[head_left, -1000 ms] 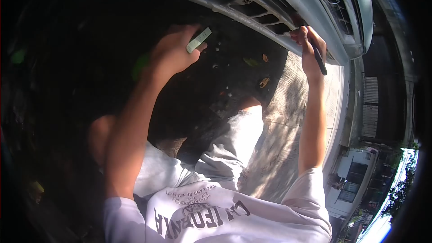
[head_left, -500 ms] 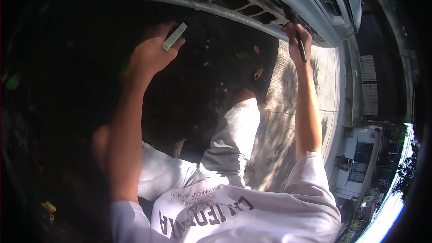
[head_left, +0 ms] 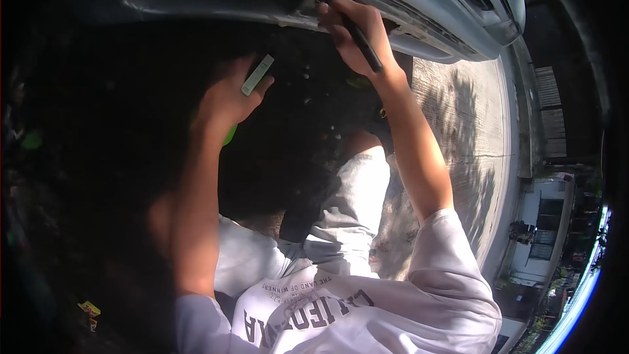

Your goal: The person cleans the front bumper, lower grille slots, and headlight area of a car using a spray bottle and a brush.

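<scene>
My right hand [head_left: 367, 29] is closed round the black handle of a brush [head_left: 362, 44]. Its dark, rounded head touches or lies very close to the lower grille of a pale car bumper [head_left: 419, 10]. Which of the two I cannot tell. My left hand [head_left: 229, 95], in shade below the bumper, grips a small pale green rectangular block [head_left: 257, 75] with faint print on its side. Part of that block is hidden by the fingers.
Sunlit concrete [head_left: 458, 118] lies to the right, dark shaded ground to the left. Something bright green [head_left: 229, 135] shows behind my left wrist. A yellow wrapper [head_left: 88, 308] lies at lower left. My bent knee [head_left: 363, 144] is between my arms.
My right hand has carried the brush leftward and slightly up along the bumper. My left hand, still holding the pale green block, sits slightly lower in view.
</scene>
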Demonstrator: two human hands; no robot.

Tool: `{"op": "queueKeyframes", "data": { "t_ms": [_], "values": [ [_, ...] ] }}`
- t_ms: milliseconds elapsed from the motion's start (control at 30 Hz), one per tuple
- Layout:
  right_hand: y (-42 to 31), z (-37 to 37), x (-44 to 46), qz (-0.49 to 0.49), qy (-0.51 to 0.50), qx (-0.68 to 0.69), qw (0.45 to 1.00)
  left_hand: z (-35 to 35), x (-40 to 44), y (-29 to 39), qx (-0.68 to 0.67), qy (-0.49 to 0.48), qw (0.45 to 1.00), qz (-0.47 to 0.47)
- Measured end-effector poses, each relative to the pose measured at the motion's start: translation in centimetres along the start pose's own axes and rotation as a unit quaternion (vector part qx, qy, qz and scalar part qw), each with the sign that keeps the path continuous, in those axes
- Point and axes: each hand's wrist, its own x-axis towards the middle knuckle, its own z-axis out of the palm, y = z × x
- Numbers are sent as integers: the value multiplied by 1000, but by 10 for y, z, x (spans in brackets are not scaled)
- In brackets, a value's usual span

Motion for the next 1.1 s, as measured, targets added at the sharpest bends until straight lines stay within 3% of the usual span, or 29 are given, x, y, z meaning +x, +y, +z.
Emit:
{"op": "queueKeyframes", "data": {
  "t_ms": [67,133,267,333,367,400,433,467,533,600,633,667,733,800,867,933,967,1067,1100],
  "values": [
    [-2,6,15,-28,-15,66,997,-8,-1,0,12,0,1000,15],
    [10,-13,5,-21,-17,16,1000,-17,-4,8,2,-10,998,-67],
    [79,-76,-46,118,45,-71,990,-43,-6,15,-25,-55,985,-161],
    [35,-54,-29,42,76,-101,991,-55,-13,16,-39,-22,990,-135],
    [9,-31,-14,87,54,-62,993,-57,-14,17,-37,-21,990,-138],
    [-13,-4,4,4,46,-40,998,-57,-14,17,-28,-19,991,-131],
    [-38,18,23,-15,28,-7,999,-58,-12,16,-18,-15,992,-124],
    [-44,43,43,-58,33,25,997,-57,-9,12,-16,-11,992,-122],
    [-47,51,54,-95,10,2,995,-61,-5,16,-100,-44,993,-33],
    [-36,44,48,-109,73,43,990,-62,-11,17,-128,-69,986,-87],
    [-45,22,35,10,48,-2,999,-61,-10,16,-110,-64,987,-98],
    [-11,7,19,-16,77,-6,997,-61,-10,16,-92,-60,988,-107],
    [-11,-21,-3,139,91,-45,985,-67,-10,28,-73,-74,985,-141],
    [-25,-11,-2,52,140,2,989,-67,-10,26,-53,-97,978,-178],
    [-30,17,26,-48,105,-16,993,-59,-9,11,-42,-79,989,-120],
    [-23,47,51,-27,73,99,992,-54,-11,4,-54,-48,995,-70],
    [-19,48,47,-3,96,146,985,-52,-10,1,-72,-11,997,-18],
    [8,29,8,117,210,170,956,-59,-7,11,-90,-45,995,-28],
    [18,27,-9,118,242,190,944,-58,-8,15,-94,-40,994,-31]
  ]
}}
